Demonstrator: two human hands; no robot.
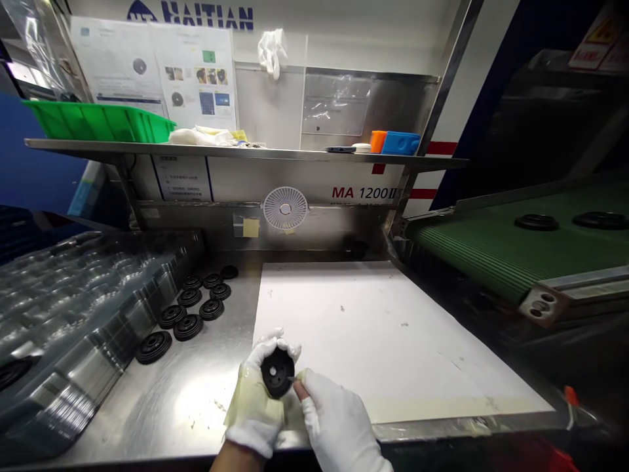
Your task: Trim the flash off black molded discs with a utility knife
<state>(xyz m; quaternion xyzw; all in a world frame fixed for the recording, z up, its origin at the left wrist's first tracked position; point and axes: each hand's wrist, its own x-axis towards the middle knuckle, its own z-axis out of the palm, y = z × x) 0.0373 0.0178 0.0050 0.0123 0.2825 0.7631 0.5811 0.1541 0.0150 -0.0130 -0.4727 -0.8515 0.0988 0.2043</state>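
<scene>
My left hand (260, 393), in a white glove with a yellowish palm, grips a black round plastic part (278, 373) with its fingers curled around the rim. The part's face is tilted up and shows a hole near its middle. My right hand (334, 419), gloved in white with a bare thumb tip, is closed at the part's right edge. A small grey pointed tip (291, 379) sticks out from its pinch and meets the rim; the rest of that tool is hidden in the fingers. Several similar black round parts (188, 327) lie on the metal table to the left.
Stacked clear plastic trays (113, 328) fill the left side. A white sheet (354, 328) covers the table's middle. At right, a green conveyor belt (472, 242) carries black parts. A small fan (285, 208) sits below a shelf (295, 156) holding a green bin (98, 122).
</scene>
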